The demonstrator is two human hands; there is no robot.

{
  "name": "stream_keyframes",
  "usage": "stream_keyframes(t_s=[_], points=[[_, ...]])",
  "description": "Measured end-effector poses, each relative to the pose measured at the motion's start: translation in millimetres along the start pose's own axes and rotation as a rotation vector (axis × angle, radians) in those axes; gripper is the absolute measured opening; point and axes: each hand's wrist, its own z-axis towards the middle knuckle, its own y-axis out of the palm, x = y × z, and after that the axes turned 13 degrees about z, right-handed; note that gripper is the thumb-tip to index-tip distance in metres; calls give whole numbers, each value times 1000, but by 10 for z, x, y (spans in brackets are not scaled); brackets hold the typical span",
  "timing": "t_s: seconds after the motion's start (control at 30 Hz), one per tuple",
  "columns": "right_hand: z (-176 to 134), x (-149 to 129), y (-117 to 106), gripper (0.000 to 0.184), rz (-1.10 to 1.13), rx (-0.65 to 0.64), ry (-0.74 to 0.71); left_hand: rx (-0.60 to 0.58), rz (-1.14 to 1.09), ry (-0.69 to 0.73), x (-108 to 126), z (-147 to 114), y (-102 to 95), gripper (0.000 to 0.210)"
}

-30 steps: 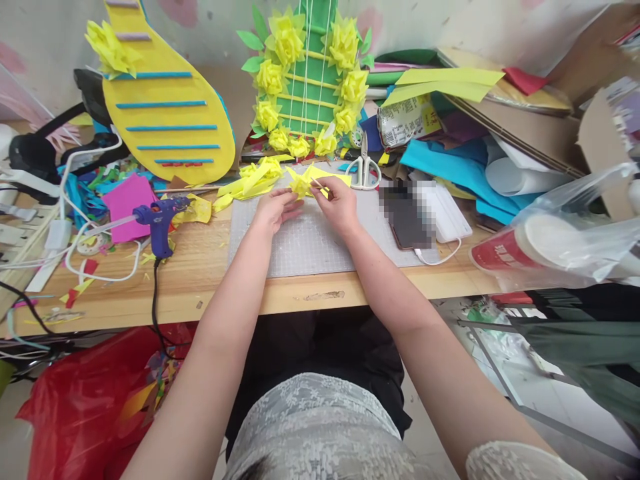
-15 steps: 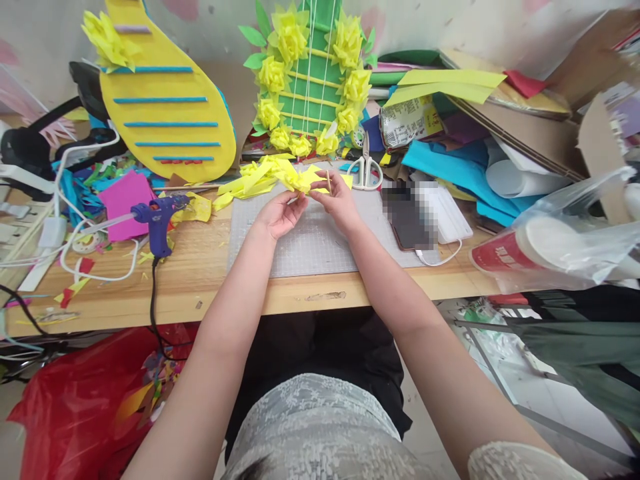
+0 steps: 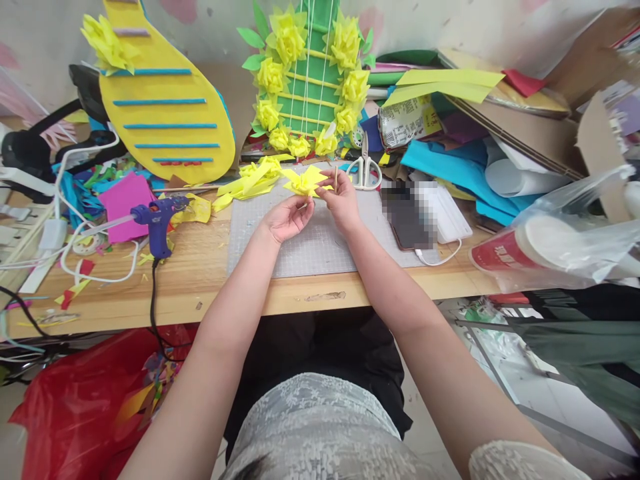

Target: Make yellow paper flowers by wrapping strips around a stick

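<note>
A yellow paper flower [image 3: 303, 180] with pointed petals is held above the grey cutting mat [image 3: 320, 257]. My left hand [image 3: 290, 219] pinches it from below, the fingers closed at its base. Closed on its right side are the fingers of my right hand [image 3: 340, 200], which also keep a thin wooden stick [image 3: 336, 179] upright between them. More yellow paper pieces [image 3: 253, 180] lie just left of the flower. Behind my hands stands a green board [image 3: 309, 100] ringed with yellow paper flowers and green leaves.
White-handled scissors [image 3: 365, 173] lie right of my hands, near a phone [image 3: 407, 217] and a white power bank [image 3: 445, 210]. At left are a blue glue gun [image 3: 159, 223] and a yellow pear-shaped board [image 3: 170, 113]. A bagged paper cup [image 3: 525, 243] stands at the right edge.
My hands have shifted slightly to the right with the flower, which is now turned so its pointed petals show more. The stick stays in my right hand.
</note>
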Motion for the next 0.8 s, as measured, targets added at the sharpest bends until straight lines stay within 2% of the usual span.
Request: stream_keyframes(t_s=[0.13, 0.27, 0.47, 0.6, 0.8], points=[[5, 35, 0, 28, -44, 16, -9, 5, 21, 10, -1, 10, 12, 17], [9, 73, -12, 26, -58, 24, 1, 62, 28, 25, -1, 41, 0, 21], [0, 63, 30, 28, 64, 30, 69, 157, -10, 134, -8, 78, -1, 17], [-20, 37, 18, 27, -20, 25, 158, 210, 13, 193, 2, 53, 10, 14], [-49, -29, -2, 14, -46, 62, 167, 249, 60, 313, -11, 66, -25, 12]])
